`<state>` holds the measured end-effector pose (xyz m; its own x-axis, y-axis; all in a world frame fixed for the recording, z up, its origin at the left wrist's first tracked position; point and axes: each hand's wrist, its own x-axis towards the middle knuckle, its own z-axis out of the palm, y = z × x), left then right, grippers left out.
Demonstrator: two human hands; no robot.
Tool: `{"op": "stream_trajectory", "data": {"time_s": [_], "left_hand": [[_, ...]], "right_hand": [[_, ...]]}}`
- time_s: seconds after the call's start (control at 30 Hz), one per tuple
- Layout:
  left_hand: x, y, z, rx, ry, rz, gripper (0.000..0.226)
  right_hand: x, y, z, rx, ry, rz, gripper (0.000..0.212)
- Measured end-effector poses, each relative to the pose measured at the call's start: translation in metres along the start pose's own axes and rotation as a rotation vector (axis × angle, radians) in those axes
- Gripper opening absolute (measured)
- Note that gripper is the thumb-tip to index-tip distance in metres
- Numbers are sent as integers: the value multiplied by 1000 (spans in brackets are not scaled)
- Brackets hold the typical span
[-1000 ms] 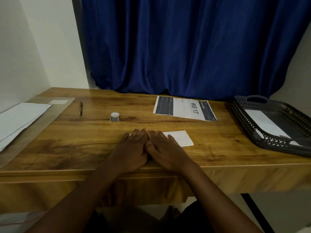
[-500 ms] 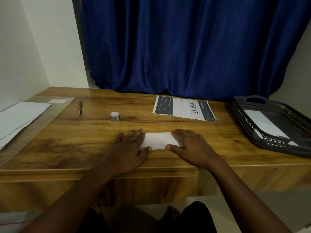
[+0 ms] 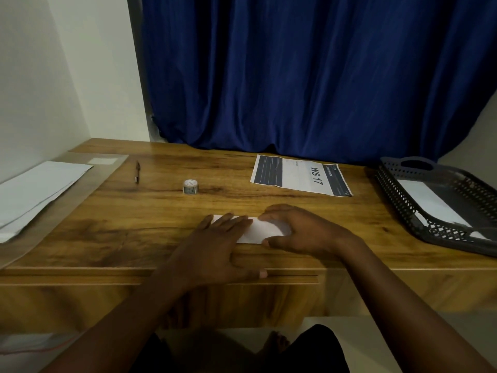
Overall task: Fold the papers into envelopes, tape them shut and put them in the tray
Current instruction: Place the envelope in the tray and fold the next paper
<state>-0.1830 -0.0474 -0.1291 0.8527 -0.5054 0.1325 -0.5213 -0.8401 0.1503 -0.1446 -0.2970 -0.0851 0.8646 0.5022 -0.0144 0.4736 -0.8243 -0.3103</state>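
Observation:
A folded white paper lies near the front edge of the wooden desk. My left hand rests flat on its left part, fingers straight. My right hand arches over its right end, thumb at the near edge and curled fingertips at the far edge, gripping it. A small tape roll stands behind the hands. The dark perforated tray sits at the right with a white folded envelope inside. A stack of blank white papers lies at the far left.
A pen lies left of the tape roll. A printed sheet marked WS 17 lies at the back of the desk. A blue curtain hangs behind, a white wall at the left.
My hands slid apart along the paper. Then my left hand moved right onto the paper and my right hand rose from flat into a curled grip on its right end.

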Motion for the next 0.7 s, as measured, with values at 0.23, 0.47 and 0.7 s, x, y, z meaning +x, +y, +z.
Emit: {"op": "stream_trajectory", "data": {"time_s": [0.23, 0.47, 0.7], "left_hand": [[-7, -1, 2, -55, 196, 61, 101], [-12, 4, -4, -82, 259, 78, 78], [-14, 4, -19, -328, 349, 5, 34]], "right_hand": [[-24, -7, 19, -93, 68, -51, 86], [-35, -20, 10, -290, 193, -160, 62], [-34, -34, -4, -363, 256, -238, 37]]}}
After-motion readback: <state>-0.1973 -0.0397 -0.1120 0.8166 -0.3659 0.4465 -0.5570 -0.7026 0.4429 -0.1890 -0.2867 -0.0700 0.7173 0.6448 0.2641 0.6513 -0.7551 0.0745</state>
